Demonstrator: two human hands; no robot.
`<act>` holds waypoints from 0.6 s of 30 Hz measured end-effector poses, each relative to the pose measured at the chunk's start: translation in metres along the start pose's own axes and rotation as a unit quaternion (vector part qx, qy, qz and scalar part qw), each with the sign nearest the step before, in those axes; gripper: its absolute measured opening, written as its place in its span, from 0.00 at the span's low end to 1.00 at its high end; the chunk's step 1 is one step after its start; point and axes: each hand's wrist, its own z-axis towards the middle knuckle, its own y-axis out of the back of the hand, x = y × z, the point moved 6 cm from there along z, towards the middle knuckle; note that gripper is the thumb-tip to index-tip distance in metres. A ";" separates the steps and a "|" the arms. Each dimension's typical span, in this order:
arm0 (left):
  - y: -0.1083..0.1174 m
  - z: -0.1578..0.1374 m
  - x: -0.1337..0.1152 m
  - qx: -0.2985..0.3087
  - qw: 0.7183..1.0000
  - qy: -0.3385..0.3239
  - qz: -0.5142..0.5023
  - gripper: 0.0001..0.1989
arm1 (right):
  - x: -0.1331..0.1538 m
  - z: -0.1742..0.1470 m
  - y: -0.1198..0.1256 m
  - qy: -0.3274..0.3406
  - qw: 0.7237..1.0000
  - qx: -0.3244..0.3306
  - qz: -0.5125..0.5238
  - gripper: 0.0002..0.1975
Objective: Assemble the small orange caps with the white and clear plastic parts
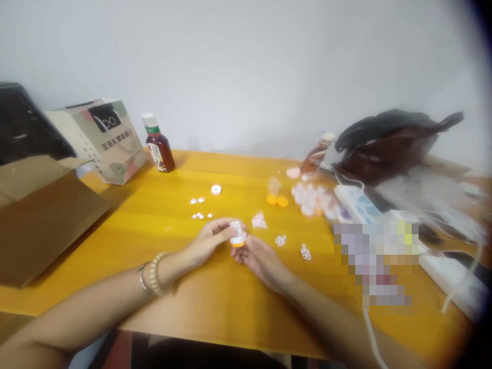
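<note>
Between my two hands, above the middle of the table, is a small white piece with an orange base [238,236]; blur hides its exact kind. My left hand [213,238] pinches it from the left with thumb and fingers. From the right, the fingers of my right hand [261,259] are closed on its lower part. Beyond my left hand lie a round white disc [216,189] and several small white round pieces [197,200]. Flat white cut-out pieces [280,240] lie to the right of my right hand. Two orange round caps [277,200] sit farther back.
A cardboard box [49,220] and a paper bag [111,141] stand at the left, beside a dark red bottle [158,146]. At the right are a heap of translucent pieces [313,197], a dark bag [388,148], a power strip [357,205] and white cables [371,333].
</note>
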 end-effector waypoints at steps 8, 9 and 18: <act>-0.006 0.000 -0.005 0.101 0.993 0.030 0.045 0.15 | -0.005 -0.005 -0.003 -0.022 0.998 0.031 0.053 0.21; -0.005 0.000 -0.006 0.104 0.992 0.025 0.064 0.14 | -0.005 -0.005 -0.002 -0.019 0.998 0.026 0.051 0.20; -0.007 -0.003 -0.003 0.018 0.987 -0.038 0.154 0.12 | -0.007 -0.003 0.005 0.045 0.997 -0.020 -0.054 0.21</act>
